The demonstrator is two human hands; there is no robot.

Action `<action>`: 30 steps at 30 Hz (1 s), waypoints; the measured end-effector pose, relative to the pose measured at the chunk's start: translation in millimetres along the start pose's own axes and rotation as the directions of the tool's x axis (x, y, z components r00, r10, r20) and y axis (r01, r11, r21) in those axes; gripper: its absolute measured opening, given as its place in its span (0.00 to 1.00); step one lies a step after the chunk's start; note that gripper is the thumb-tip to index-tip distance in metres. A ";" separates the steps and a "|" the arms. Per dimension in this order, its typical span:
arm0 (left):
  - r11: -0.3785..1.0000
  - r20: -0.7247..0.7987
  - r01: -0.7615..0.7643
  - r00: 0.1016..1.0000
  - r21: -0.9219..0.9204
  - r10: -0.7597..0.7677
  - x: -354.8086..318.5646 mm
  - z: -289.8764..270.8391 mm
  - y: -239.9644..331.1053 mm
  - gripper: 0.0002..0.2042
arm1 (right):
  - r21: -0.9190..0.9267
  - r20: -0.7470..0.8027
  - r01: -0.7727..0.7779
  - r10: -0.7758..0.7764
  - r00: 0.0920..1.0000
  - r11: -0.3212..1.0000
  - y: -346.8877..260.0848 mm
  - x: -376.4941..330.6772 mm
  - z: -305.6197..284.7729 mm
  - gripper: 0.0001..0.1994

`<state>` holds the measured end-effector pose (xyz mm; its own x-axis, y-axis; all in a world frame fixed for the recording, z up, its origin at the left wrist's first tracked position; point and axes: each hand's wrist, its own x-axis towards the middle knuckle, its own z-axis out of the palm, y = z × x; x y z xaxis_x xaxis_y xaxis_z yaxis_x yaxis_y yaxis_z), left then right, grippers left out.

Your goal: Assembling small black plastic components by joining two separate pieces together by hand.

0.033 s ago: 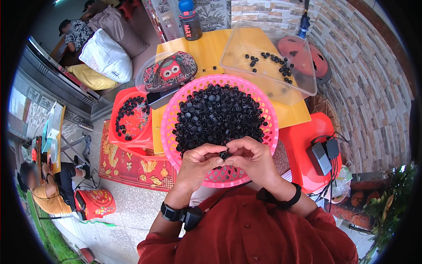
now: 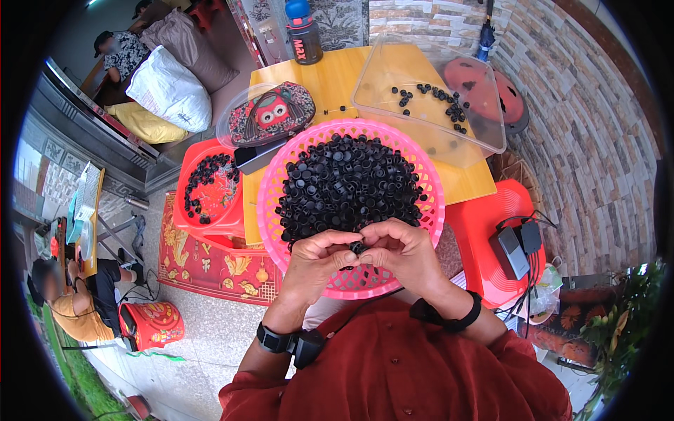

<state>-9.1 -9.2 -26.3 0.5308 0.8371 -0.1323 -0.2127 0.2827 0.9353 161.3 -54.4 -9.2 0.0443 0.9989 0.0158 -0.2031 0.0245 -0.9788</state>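
Between the fingertips of both hands I pinch one small black plastic cap (image 2: 357, 247). My left hand (image 2: 317, 258) grips it from the left with thumb and forefinger, and my right hand (image 2: 400, 254) from the right. Both hands are over the near part of a round pink plastic basket (image 2: 434, 184). A heap of similar black caps (image 2: 347, 179) fills most of that basket. The fingers cover part of the held cap, so its details are hard to make out.
A wooden table (image 2: 337, 77) carries a clear plastic bin (image 2: 382, 70) with scattered caps, an owl-patterned pouch (image 2: 270, 112) and a bottle (image 2: 303, 35). Left stands a red tray (image 2: 216, 184) with black pieces; right, a red stool (image 2: 477, 231) with black adapters (image 2: 511, 252). Other people sit at left.
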 end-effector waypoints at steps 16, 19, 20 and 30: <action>0.991 -0.080 -0.133 0.988 0.002 0.132 -1.8 5.5 -2.6 0.11 | 0.192 0.127 -0.312 0.292 0.948 0.930 -9.7 8.2 -8.6 0.09; 0.995 -0.089 -0.099 0.991 -0.030 0.096 -2.1 5.2 -2.5 0.10 | 0.244 0.159 -0.325 0.293 0.943 0.914 -4.5 9.6 -12.0 0.08; 0.995 -0.079 -0.101 0.992 -0.024 0.099 -2.5 5.0 -1.9 0.10 | 0.243 0.159 -0.325 0.293 0.943 0.914 -4.9 9.3 -12.4 0.08; 0.996 -0.052 -0.092 0.994 0.002 0.092 -3.4 2.0 -2.4 0.10 | -0.054 0.093 -0.077 0.082 0.992 0.996 -13.8 6.6 -4.5 0.05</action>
<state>-8.7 -13.7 -27.4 0.4653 0.8830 -0.0626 -0.2591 0.2035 0.9441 168.8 -48.3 3.5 -0.0641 0.9969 -0.0454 -0.1524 -0.0548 -0.9868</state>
